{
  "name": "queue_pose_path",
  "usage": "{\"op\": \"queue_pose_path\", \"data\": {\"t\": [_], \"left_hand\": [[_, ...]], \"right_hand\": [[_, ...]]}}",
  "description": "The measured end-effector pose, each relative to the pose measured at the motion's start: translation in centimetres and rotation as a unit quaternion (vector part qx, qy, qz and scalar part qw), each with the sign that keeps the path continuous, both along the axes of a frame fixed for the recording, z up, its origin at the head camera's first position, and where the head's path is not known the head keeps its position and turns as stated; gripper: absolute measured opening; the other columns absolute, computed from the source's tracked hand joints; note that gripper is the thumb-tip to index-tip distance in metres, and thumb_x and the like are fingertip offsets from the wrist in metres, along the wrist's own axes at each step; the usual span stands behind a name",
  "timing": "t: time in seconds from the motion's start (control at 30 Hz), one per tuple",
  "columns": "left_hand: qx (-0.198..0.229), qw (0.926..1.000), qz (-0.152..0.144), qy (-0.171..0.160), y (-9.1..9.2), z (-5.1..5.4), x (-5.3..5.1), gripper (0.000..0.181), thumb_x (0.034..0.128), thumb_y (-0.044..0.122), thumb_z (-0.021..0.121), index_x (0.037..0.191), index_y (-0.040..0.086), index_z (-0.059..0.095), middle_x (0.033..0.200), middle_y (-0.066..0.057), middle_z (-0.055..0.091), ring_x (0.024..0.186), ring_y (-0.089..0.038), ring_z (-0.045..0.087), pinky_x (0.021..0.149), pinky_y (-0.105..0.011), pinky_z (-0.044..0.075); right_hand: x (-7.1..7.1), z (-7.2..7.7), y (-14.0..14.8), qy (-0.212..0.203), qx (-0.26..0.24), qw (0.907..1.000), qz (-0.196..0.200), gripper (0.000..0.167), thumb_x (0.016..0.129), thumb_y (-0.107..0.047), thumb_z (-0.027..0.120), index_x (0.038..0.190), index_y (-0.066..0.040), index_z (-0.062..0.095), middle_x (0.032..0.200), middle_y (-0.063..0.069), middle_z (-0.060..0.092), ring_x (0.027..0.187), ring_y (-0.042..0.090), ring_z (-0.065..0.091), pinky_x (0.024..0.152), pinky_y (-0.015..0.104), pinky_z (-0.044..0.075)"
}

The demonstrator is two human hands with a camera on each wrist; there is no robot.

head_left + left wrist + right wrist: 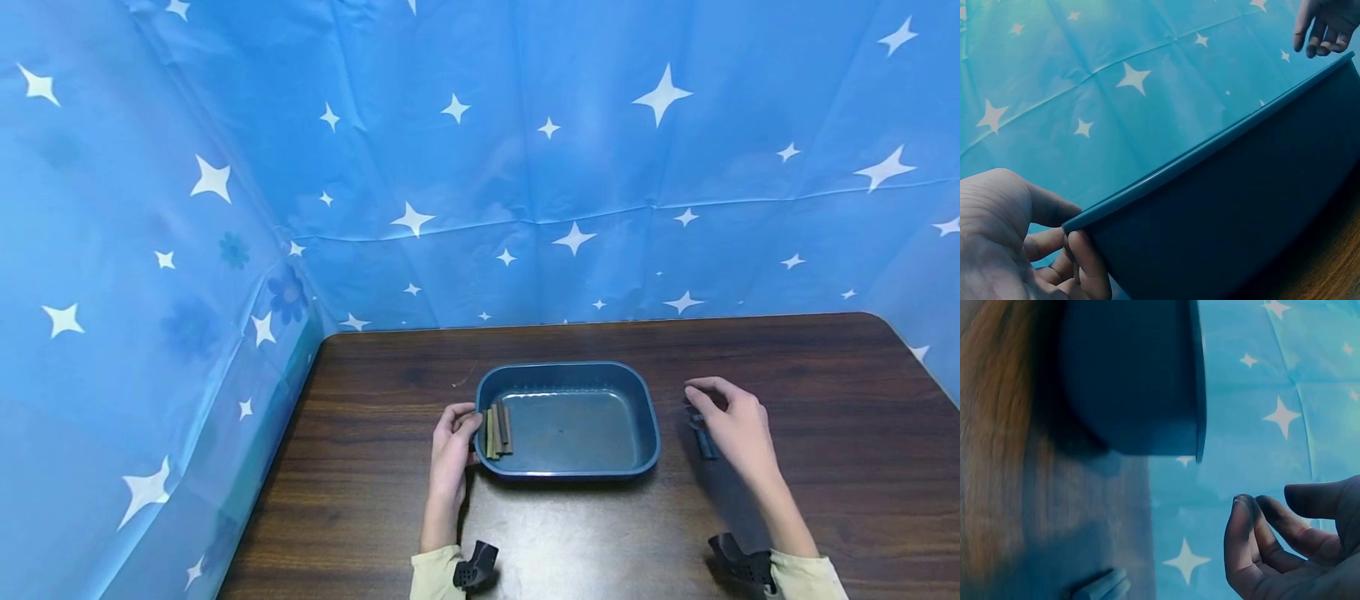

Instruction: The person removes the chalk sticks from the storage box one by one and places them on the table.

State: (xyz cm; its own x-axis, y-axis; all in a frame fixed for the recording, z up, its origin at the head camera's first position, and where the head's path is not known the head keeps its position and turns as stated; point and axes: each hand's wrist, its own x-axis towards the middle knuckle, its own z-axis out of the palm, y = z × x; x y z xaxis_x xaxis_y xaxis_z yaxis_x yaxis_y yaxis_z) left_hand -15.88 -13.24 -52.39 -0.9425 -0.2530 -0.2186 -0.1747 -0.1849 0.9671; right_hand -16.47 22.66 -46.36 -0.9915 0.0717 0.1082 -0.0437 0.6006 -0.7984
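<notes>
A dark blue rectangular basin (566,472) stands on the table. Several short sticks (498,430), olive to brown, lie side by side along its left inner wall. At that left end my left hand (452,450) grips the rim; in the left wrist view the thumb lies on top of the rim (1147,181) and fingers curl beneath it. Beyond the basin's right end, my right hand (738,429) hovers with loosely bent fingers, and a gap shows between thumb and fingertips. Under it lie short dark blue sticks (703,440), partly hidden by the hand, also in the right wrist view (1104,586).
The dark wooden table (375,500) has rounded back corners. A blue curtain with white stars (480,167) hangs behind it and along the left side. Black wrist devices (476,565) sit at both light sleeves (806,577).
</notes>
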Motion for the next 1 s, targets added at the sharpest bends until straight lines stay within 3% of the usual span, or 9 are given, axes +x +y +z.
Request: {"op": "queue_pose_path", "data": {"t": [0.1,0.23,0.6,1.0], "left_hand": [[-0.001,1.0000,0.000,-0.001,0.0,0.0,0.0,0.028,0.0990,0.010,0.062,0.124,-0.003,0.058,0.107,-0.010,0.067,0.074,-0.011,0.059,0.047,-0.018,0.046],[-0.001,1.0000,0.001,-0.004,-0.1,-0.1,-0.1,0.028,0.0988,0.010,0.061,0.123,-0.003,0.058,0.106,-0.009,0.067,0.073,-0.011,0.059,0.047,-0.018,0.046],[-0.004,1.0000,0.004,-0.002,0.1,0.2,0.1,0.027,0.0990,0.010,0.061,0.123,-0.003,0.059,0.108,-0.012,0.067,0.074,-0.012,0.058,0.047,-0.018,0.046],[-0.002,1.0000,0.001,-0.002,0.0,0.2,0.1,0.030,0.0984,0.010,0.061,0.125,-0.004,0.058,0.108,-0.012,0.066,0.071,-0.011,0.057,0.045,-0.018,0.045]], "right_hand": [[0.0,0.3,-0.5,-0.008,-0.019,0.9997,0.013,0.036,0.109,-0.024,0.055,0.129,0.004,0.066,0.108,0.022,0.071,0.080,0.005,0.066,0.065,0.024,0.054],[-0.1,0.5,-1.4,-0.025,-0.044,0.9983,0.030,0.038,0.109,-0.025,0.054,0.130,0.005,0.064,0.109,0.022,0.071,0.081,0.002,0.066,0.069,0.025,0.058],[-0.5,0.7,-5.1,-0.038,-0.093,0.9920,0.076,0.032,0.109,-0.019,0.056,0.126,0.007,0.065,0.106,0.022,0.070,0.093,0.030,0.070,0.074,0.035,0.062],[-0.9,-0.1,-9.7,-0.053,-0.098,0.9856,0.127,0.024,0.106,-0.013,0.059,0.120,0.003,0.069,0.101,0.014,0.071,0.091,0.035,0.071,0.072,0.038,0.062]]}}
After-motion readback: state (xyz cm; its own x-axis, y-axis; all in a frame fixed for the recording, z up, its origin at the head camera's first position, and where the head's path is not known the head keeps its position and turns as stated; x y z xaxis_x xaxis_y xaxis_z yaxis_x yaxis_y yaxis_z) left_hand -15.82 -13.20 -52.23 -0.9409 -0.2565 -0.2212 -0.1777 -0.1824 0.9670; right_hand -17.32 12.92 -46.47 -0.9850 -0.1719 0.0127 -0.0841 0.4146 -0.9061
